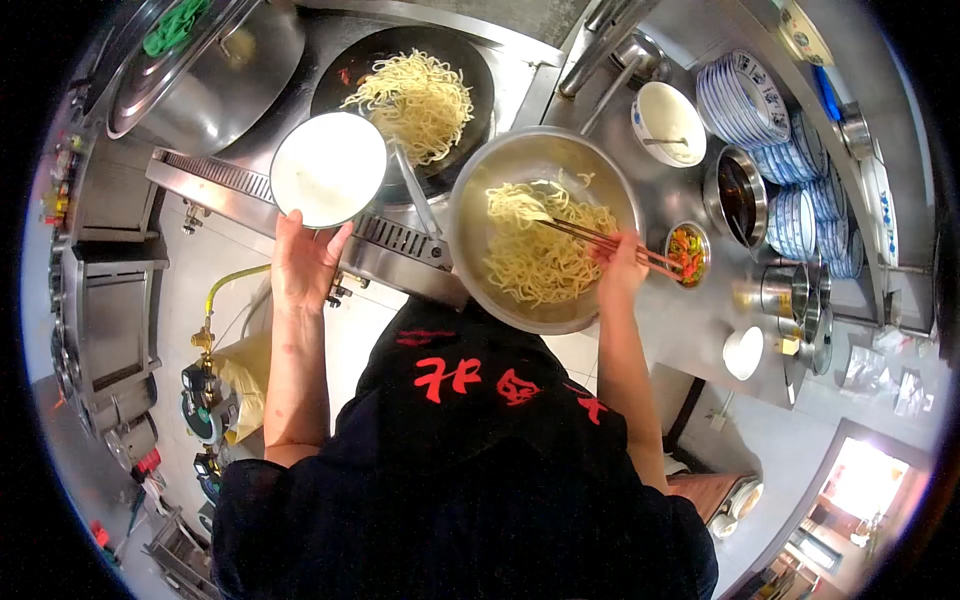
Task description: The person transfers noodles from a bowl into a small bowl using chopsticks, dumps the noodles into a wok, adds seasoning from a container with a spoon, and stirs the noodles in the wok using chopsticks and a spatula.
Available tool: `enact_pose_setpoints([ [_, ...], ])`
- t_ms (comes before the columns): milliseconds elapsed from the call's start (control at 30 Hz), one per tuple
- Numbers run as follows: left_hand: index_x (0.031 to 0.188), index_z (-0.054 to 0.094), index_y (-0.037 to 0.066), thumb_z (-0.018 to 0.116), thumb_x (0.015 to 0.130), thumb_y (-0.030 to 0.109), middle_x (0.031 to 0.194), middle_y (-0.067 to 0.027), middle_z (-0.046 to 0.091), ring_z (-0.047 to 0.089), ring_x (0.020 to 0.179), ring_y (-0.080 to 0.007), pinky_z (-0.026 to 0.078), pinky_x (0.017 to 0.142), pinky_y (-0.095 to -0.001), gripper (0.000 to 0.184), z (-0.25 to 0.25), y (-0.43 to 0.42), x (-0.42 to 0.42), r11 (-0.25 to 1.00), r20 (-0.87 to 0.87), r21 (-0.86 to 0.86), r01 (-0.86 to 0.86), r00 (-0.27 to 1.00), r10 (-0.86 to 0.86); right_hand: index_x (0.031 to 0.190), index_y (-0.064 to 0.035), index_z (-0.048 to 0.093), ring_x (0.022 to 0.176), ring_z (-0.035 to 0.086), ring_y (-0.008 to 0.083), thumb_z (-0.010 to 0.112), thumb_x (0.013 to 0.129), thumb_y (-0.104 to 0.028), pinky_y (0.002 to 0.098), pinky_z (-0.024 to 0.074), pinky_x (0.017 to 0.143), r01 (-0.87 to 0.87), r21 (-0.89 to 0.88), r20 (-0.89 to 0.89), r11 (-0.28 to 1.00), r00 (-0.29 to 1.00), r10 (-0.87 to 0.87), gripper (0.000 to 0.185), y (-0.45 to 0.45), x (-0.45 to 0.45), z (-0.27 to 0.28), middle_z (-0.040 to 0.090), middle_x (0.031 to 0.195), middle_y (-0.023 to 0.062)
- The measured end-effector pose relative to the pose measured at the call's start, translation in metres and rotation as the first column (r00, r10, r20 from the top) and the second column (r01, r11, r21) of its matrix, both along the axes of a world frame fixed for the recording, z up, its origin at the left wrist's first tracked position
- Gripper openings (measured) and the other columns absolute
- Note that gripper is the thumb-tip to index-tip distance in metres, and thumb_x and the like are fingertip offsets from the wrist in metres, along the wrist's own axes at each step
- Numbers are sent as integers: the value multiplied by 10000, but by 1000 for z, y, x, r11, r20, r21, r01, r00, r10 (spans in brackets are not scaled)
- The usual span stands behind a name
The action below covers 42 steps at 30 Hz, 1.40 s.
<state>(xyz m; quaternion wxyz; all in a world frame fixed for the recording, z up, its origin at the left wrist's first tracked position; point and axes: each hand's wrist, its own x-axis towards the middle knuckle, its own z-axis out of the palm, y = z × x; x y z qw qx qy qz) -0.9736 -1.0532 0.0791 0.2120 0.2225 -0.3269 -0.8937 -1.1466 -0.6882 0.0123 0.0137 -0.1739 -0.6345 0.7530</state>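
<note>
Head view, from where I stand: at far left a big lidded steel pot (235, 85) sits by the stove. Next comes the cook's left hand (308, 268), pinching the near edge of a white bowl (328, 170), thumb at the rim and the other fingers partly hidden beneath. That one-sided hold looks like the weak spot; a heavy load dropped on the far side could tip the bowl, and a greasy rim could let it slide. Just beyond it, a dark wok (481, 85) holds a heap of noodles, with a ladle (418, 195) slanting out over the stove's front edge. A sleeve or wrist might knock that handle, and a hot wok could burn the forearm.

In the middle, the wide metal basin (545, 150) holds more noodles (545, 270). The right hand (622, 265) is closed round red-brown chopsticks (585, 233), whose tips meet a pale clump inside the basin; I can't tell whether they squeeze it or merely press on it. Slick strands could slip loose if the tips cross or part. To the right, the back ends of the sticks overlap a small bowl of chopped peppers (688, 253), perhaps only above it; a low swing could catch its rim and scatter the pieces.
</note>
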Motion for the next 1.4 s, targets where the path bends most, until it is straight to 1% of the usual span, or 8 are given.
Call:
enact_pose_setpoints([
  [200, 1299, 357, -4, 601, 865, 246, 1267, -177, 439, 503, 1114, -304, 543, 865, -404, 557, -1, -7, 15, 995, 44, 40, -87, 995, 85, 854, -10, 514, 612, 601, 207, 474, 953, -300, 333, 537, 578, -56, -173, -126, 983, 991, 34, 308, 31, 0, 33, 595, 724, 126],
  [433, 1274, 370, 27, 607, 856, 252, 1245, -166, 451, 502, 1105, -308, 532, 875, -417, 531, -6, -16, 17, 995, 58, 40, -89, 995, 86, 853, -19, 525, 647, 630, 218, 470, 956, -297, 331, 540, 584, -81, 17, -165, 997, 983, 82, 302, 39, -6, 61, 617, 753, 131],
  [500, 1252, 375, 94, 611, 853, 236, 1235, -144, 453, 489, 1126, -303, 516, 886, -443, 484, -10, -21, 18, 994, 22, 89, -56, 998, 54, 861, -16, 523, 636, 629, 220, 472, 956, -298, 326, 541, 577, -53, -37, -180, 998, 983, 46, 301, 39, -10, 69, 617, 753, 132],
  [767, 1280, 369, 97, 629, 839, 237, 1233, -125, 442, 501, 1110, -294, 546, 841, -422, 530, -4, -24, 21, 993, 20, 72, -91, 996, 89, 851, -29, 510, 687, 643, 245, 486, 948, -320, 332, 546, 575, -99, -241, -321, 965, 947, 16, 308, 19, -23, 142, 625, 766, 156],
  [933, 1303, 355, 117, 629, 839, 259, 1249, -116, 429, 499, 1115, -280, 553, 831, -400, 558, -9, -33, 36, 991, 35, 84, -104, 994, 101, 853, -63, 547, 673, 587, 193, 500, 940, -343, 332, 508, 708, -234, -261, -474, 936, 876, 87, 298, -14, -39, 182, 634, 772, 127],
  [1067, 1329, 335, 127, 627, 835, 266, 1268, -115, 427, 496, 1122, -279, 556, 822, -384, 590, -11, -42, 55, 989, 27, 75, -125, 992, 123, 873, -57, 552, 701, 617, 210, 503, 939, -341, 332, 515, 685, -417, -229, -601, 880, 771, 209, 296, -50, -58, 202, 643, 783, 124],
  [1233, 1327, 342, 123, 624, 833, 260, 1283, -117, 427, 495, 1128, -277, 556, 818, -376, 584, -13, -52, 80, 978, 61, 73, -195, 980, 191, 873, -29, 533, 688, 642, 238, 467, 953, -314, 328, 553, 602, -333, -149, -559, 931, 805, 199, 303, -126, -67, 219, 633, 786, 149],
  [1400, 1291, 401, 86, 575, 883, 318, 1305, -104, 431, 475, 1146, -262, 492, 912, -409, 501, -18, -68, 103, 979, 36, 49, -196, 980, 194, 874, 7, 543, 676, 642, 218, 444, 958, -300, 312, 554, 596, -444, 81, -564, 892, 717, 408, 333, -196, -80, 213, 631, 814, 147],
])
